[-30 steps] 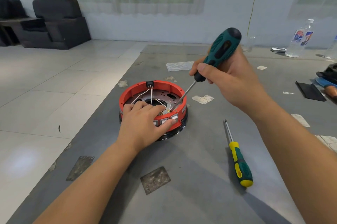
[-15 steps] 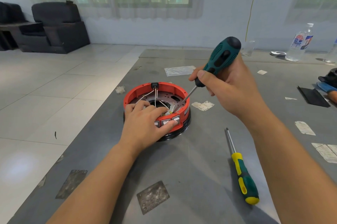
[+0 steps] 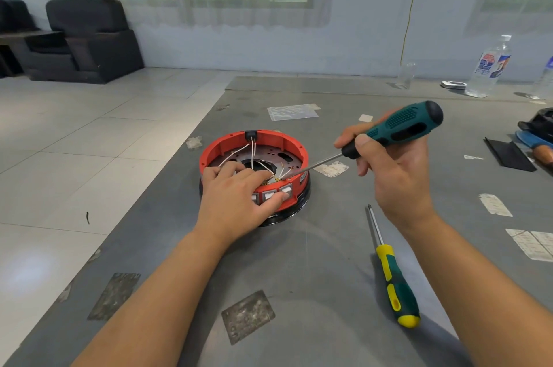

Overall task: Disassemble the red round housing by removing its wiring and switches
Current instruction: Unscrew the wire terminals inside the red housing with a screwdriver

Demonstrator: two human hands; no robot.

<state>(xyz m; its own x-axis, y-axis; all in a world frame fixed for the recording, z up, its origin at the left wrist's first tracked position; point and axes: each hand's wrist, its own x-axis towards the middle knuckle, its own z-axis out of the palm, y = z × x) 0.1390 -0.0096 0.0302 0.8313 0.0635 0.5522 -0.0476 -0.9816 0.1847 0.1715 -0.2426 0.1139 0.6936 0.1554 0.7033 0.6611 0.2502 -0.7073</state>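
Observation:
The red round housing (image 3: 294, 147) stands on the grey table (image 3: 314, 262), with white wires (image 3: 239, 151) running from a black part (image 3: 250, 135) on its far rim down to the near side. White switches (image 3: 285, 189) sit in its near wall. My left hand (image 3: 236, 196) grips the near rim, fingers inside, thumb pressing on the switches. My right hand (image 3: 392, 166) holds a dark green screwdriver (image 3: 401, 126), lying nearly level, its tip inside the housing by the wire ends next to my left fingers.
A second screwdriver (image 3: 392, 274) with a green and yellow handle lies on the table to the right. Paper scraps (image 3: 331, 168), a plastic bag (image 3: 292, 111), a black plate (image 3: 508, 154), water bottles (image 3: 490, 66) and a glass (image 3: 406, 75) sit farther back. The table's left edge borders tiled floor.
My right hand has swung the screwdriver handle down and to the right, so the shaft lies flatter with the tip still in the housing. My left hand stays on the rim.

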